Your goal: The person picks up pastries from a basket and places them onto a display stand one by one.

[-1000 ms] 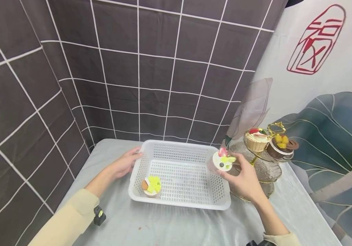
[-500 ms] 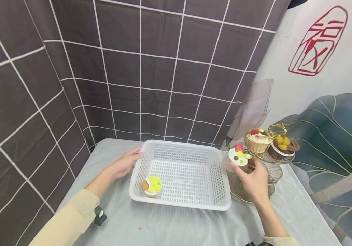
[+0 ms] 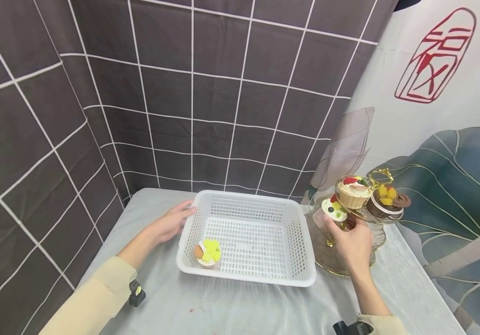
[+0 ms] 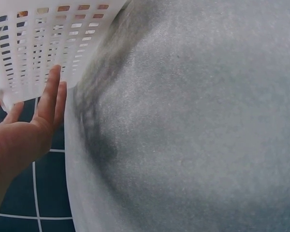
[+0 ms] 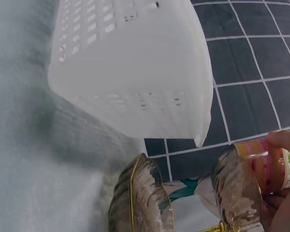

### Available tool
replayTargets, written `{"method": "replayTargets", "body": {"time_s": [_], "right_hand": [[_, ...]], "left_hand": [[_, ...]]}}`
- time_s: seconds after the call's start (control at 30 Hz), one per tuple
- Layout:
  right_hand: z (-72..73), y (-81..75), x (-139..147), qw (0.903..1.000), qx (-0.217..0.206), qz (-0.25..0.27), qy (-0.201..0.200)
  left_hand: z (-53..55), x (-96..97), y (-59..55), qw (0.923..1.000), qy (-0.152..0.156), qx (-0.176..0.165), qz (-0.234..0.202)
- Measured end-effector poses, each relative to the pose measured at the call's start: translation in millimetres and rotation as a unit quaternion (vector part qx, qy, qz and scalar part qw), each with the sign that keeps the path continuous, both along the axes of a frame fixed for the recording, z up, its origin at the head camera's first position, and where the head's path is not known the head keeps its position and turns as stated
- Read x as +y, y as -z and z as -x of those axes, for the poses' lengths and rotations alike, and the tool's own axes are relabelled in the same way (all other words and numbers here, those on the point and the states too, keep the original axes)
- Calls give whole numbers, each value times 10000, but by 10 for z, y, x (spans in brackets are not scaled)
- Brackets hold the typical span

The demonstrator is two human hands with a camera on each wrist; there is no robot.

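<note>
My right hand point(image 3: 354, 244) holds a clear dessert cup point(image 3: 334, 210) topped with white cream and fruit, at the middle tier of a tiered glass stand point(image 3: 379, 232). In the right wrist view, the cup's layered pink and orange side point(image 5: 266, 162) shows beside a glass tier point(image 5: 237, 188). My left hand point(image 3: 170, 222) rests against the left side of a white perforated plastic basket point(image 3: 246, 280). Its fingers lie nearly straight on the outer wall in the left wrist view. Another dessert cup point(image 3: 209, 253), with yellow-green fruit, stands in the basket's near left corner.
On the stand's top tier sit a cream cupcake point(image 3: 353, 194) with strawberry and a chocolate cupcake point(image 3: 384, 203) with yellow fruit. A gold handle point(image 3: 382, 175) rises above them. A grey cloth covers the table point(image 3: 160, 302); a dark checked curtain point(image 3: 223, 102) hangs behind.
My right hand has carried the cream-topped dessert cup from above the basket's right side rightward to the stand's middle tier. My left hand stays at the basket's left side.
</note>
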State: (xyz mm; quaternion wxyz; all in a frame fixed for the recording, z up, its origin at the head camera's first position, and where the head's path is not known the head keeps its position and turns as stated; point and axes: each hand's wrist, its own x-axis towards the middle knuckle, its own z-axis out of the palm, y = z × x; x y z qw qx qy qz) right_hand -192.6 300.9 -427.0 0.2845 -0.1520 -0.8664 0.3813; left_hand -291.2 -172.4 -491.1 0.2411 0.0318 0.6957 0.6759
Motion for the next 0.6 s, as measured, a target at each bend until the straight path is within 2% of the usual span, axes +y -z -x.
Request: {"method": "replayTargets", "body": {"time_s": [0.27,0.43,0.6], "right_hand": [[57,37,76,9978,209,-549,292],[78,57,72,9960,279,-825,211],[65,52,62,9941,127,-1058,197]], "left_hand": [[3,-3,6,9999,-42,-43,-85],[2,-2,0,9999,-57,-60,-73],[-5,-5,-3,10000,-38,-56,-45]]}}
